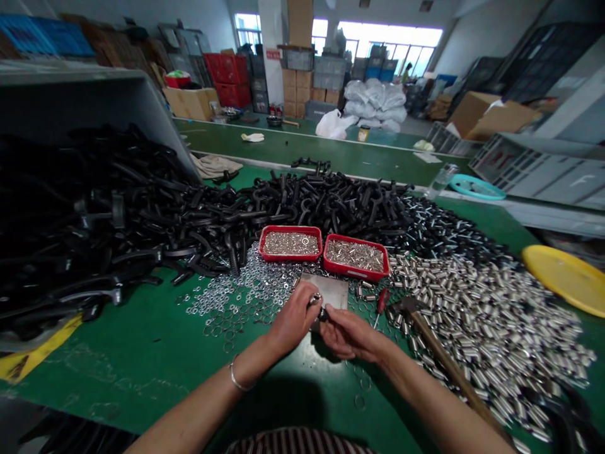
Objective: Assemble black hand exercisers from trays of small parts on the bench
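Over a flat metal plate (336, 290), my two hands come together. My left hand (292, 320) is closed on a short silver metal sleeve (314, 298), with its fingers hiding part of it. Just beside it, the fingertips of my right hand (352, 334) pinch a small black part (323, 313), mostly covered. Whether the sleeve and the black part are joined, I cannot tell. Behind the plate stand two red trays: the left tray (290, 258) holds tiny metal pieces with a ring on top, and the right tray (357, 273) holds small pins.
Silver sleeves (477, 315) are heaped at the right, with a hammer (442, 353) and a red-handled screwdriver (382, 301) at their edge. Washers (236, 290) and thin rings are scattered left. Black handles (326, 195) pile behind and spill from a grey bin (163, 120). A yellow lid (567, 277) lies far right.
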Demonstrator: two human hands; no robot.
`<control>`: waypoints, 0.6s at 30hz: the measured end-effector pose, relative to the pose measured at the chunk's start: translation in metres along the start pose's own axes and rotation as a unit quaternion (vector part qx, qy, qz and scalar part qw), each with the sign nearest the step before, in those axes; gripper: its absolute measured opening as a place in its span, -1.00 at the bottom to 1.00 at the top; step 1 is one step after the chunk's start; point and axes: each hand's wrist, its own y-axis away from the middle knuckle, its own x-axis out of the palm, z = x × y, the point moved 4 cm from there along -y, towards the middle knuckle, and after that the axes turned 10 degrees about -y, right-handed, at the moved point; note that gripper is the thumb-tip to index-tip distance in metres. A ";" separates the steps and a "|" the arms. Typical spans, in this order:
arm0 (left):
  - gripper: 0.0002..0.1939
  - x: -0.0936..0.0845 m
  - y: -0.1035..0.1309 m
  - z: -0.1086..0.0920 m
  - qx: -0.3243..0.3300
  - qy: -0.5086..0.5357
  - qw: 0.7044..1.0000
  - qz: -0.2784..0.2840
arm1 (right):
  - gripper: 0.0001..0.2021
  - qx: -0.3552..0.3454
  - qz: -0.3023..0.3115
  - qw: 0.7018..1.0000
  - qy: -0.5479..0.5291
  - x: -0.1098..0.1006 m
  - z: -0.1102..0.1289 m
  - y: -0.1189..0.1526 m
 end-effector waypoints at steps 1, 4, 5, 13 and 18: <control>-0.91 0.001 0.001 0.000 -0.001 0.006 1.000 0.004 | -0.43 -0.006 -0.011 1.000 0.009 0.000 0.000 0.001; -0.91 0.000 0.004 0.003 -0.027 0.004 0.999 -0.041 | -0.55 -0.063 -0.111 0.989 0.074 -0.006 0.005 0.004; -0.91 0.000 0.005 0.003 -0.026 0.000 0.998 -0.050 | -0.55 -0.061 -0.112 0.989 0.075 -0.006 0.005 0.004; -0.89 0.008 -0.005 0.003 -0.042 0.005 0.999 -0.027 | -0.60 -0.067 -0.116 0.970 0.203 -0.010 0.002 0.011; -0.93 0.035 -0.030 0.010 0.025 -0.119 0.986 0.112 | -0.69 -0.005 -0.086 0.956 0.279 -0.018 -0.007 0.019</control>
